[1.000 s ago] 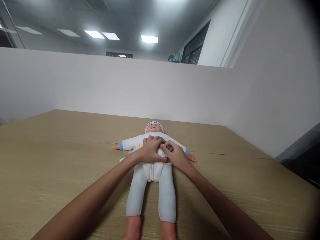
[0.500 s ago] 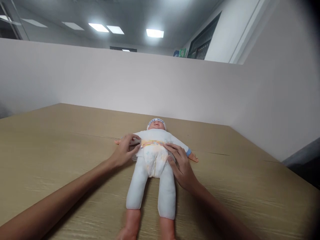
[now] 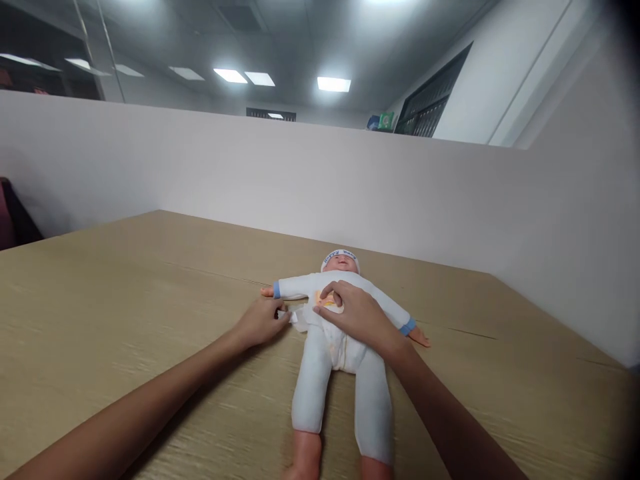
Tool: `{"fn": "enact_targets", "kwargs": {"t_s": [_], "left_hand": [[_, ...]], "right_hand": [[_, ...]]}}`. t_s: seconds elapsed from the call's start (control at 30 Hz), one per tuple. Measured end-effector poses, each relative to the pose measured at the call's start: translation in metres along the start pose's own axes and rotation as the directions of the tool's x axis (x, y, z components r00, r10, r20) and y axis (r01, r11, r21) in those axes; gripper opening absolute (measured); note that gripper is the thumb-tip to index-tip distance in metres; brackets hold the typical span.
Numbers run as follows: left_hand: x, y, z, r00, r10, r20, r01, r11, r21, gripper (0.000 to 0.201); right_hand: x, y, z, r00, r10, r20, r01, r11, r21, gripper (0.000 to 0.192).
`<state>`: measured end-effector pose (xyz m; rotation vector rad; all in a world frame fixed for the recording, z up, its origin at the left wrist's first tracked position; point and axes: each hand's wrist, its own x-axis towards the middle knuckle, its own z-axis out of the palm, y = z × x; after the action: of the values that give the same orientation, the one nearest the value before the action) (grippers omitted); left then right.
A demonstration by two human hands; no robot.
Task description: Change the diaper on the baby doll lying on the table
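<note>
A baby doll [image 3: 306, 383] in a white suit lies on its back, feet toward me, with a diaper [image 3: 339, 347] over its hips. Its orange-printed front shows partly from under my right hand [image 3: 357, 312]. That hand rests across the doll's belly, thumb and fingers curved but apart. To the left, my left hand [image 3: 263, 321] has thumb and fingertips closed on the end of a white diaper side tab [image 3: 299, 316], pulled out beside the doll's waist. The right side of the diaper is hidden behind my right hand and wrist.
The doll lies on a wide wood-toned table [image 3: 150, 287]. A pale partition wall [image 3: 280, 180] runs along its back and another closes the right side. A dark and purplish object [image 3: 13, 217] stands beyond the left edge.
My right hand has moved from the diaper's right side onto its front. My left hand has drawn a side tab outward to the left. The view has shifted, so the doll appears farther right.
</note>
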<state>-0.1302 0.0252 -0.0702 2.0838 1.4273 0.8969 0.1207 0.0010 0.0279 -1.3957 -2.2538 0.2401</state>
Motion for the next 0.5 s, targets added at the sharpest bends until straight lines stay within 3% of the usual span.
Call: {"fn": "enact_targets", "kwargs": {"t_s": [0.2,0.37,0.5], "left_hand": [[0.022,0.03,-0.007,1.0,-0.002,0.022,0.009,0.936,-0.353,0.047],[0.045,0.069,0.017,0.994,0.048,0.097,0.008,0.861,-0.509,0.043],[0.049,0.074,0.032,0.993,0.085,0.085,-0.02,0.813,-0.582,0.046]], "right_hand": [[0.0,0.002,0.003,0.999,0.043,0.006,-0.044,0.997,0.056,0.031],[0.0,0.002,0.003,1.0,0.021,-0.002,-0.021,0.995,0.102,0.047],[0.001,0.005,0.004,0.999,-0.011,-0.036,0.015,0.992,0.128,0.039]]}}
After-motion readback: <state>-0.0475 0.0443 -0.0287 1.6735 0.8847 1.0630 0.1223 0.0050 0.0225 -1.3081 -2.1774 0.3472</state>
